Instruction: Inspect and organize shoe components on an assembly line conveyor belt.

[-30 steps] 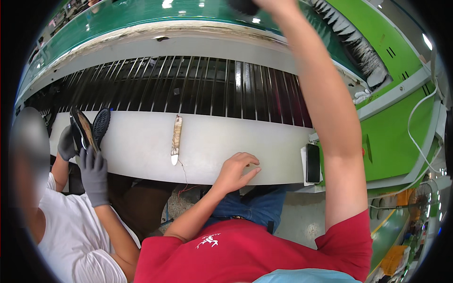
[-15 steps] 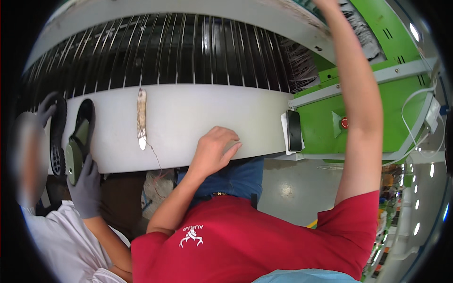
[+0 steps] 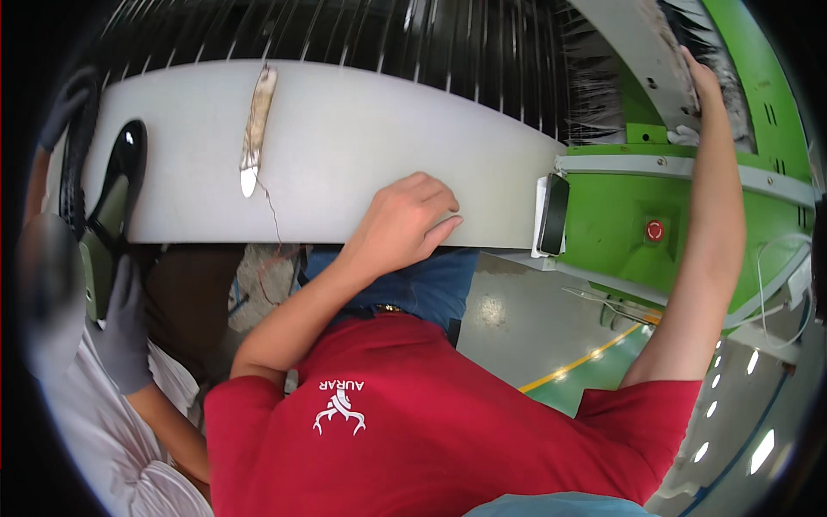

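My left hand rests on the near edge of a white work board. Its fingers curl loosely, the thumb stands apart, and nothing is in it. Stretched far to the upper right, my right hand touches the edge of a grey machine frame beside dark bristles; most of its fingers are hidden. Left of my left hand lies a narrow tool with a wrapped, stained handle and a short, pale, rounded blade. A thin reddish thread trails from it over the board's edge.
At left, a co-worker's grey-gloved hands hold a black shoe sole and a black-and-green shoe piece. Metal rods run behind the board. A phone lies at its right end, next to a green machine panel with a red button.
The view has shifted, so the board sits higher in it. My right hand has come into fuller sight at the grey frame. My left hand stays on the board's near edge.
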`<state>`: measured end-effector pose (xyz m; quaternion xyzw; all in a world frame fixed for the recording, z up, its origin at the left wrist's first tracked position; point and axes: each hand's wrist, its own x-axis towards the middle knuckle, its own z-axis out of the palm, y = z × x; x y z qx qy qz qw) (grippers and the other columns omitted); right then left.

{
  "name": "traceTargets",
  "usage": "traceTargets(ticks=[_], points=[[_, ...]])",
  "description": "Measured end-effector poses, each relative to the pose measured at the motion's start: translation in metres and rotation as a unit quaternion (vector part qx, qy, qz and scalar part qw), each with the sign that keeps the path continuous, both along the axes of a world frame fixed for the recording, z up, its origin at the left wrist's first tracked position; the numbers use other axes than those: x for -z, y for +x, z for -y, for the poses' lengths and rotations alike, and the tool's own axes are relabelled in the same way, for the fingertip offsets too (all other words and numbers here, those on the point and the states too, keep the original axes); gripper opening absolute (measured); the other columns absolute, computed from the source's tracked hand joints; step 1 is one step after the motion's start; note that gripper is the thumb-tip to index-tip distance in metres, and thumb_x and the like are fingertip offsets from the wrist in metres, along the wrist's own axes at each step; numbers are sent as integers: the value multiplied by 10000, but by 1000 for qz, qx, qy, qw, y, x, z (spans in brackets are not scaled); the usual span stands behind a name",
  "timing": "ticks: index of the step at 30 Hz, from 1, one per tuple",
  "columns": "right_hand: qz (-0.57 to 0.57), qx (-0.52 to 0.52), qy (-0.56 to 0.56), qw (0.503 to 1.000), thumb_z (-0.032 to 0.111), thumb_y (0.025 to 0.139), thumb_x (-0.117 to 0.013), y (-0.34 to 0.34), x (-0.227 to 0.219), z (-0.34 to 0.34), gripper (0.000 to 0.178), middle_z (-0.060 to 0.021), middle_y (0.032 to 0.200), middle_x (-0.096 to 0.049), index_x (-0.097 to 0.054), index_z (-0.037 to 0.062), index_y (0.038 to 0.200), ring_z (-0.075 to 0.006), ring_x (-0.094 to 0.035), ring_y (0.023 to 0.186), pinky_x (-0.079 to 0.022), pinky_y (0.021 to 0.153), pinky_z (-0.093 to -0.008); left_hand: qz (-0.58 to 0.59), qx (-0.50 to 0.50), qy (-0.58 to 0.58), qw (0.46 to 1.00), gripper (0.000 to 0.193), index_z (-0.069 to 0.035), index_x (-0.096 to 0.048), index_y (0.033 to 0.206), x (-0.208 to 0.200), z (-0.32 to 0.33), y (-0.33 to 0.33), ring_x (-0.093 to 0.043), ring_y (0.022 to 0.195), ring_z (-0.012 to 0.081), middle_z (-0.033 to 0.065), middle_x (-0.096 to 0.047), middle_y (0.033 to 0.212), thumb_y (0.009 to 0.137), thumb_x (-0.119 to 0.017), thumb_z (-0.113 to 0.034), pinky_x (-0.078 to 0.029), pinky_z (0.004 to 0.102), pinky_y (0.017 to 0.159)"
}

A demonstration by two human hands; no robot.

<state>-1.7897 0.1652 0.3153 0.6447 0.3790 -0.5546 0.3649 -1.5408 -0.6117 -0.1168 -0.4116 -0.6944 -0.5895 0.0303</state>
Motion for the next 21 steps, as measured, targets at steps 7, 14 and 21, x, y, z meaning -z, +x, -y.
traceTargets(ticks=[7,14,21], points=[[-229,-370,714,549,630,881,-841,-13,134,123,882,-251,1358,-725,-709,-103,1353,-324,-709,1231,-525,1101,-409,32,-32,-69,997,123,-42,-730,960,-2,10,-9,-706,978,307,84,-740,995,901,-802,-122,-590,416,834],[-682,141,488,527,-107,991,-651,10,71,144,328,-321,1293,-621,-510,-123,1286,-463,-695,1133,-702,861,-670,17,-7,-23,1000,118,-40,-732,954,-9,2,-9,-713,975,311,90,-745,1006,896,-809,-106,-595,413,839],[-803,151,88,570,-137,989,-549,76,82,261,373,-366,1373,-507,-425,-121,1340,-524,-576,1266,-535,1105,-656,12,0,-51,999,123,-36,-770,1005,-18,4,-11,-723,996,328,108,-767,1019,902,-806,-94,-592,414,867]])
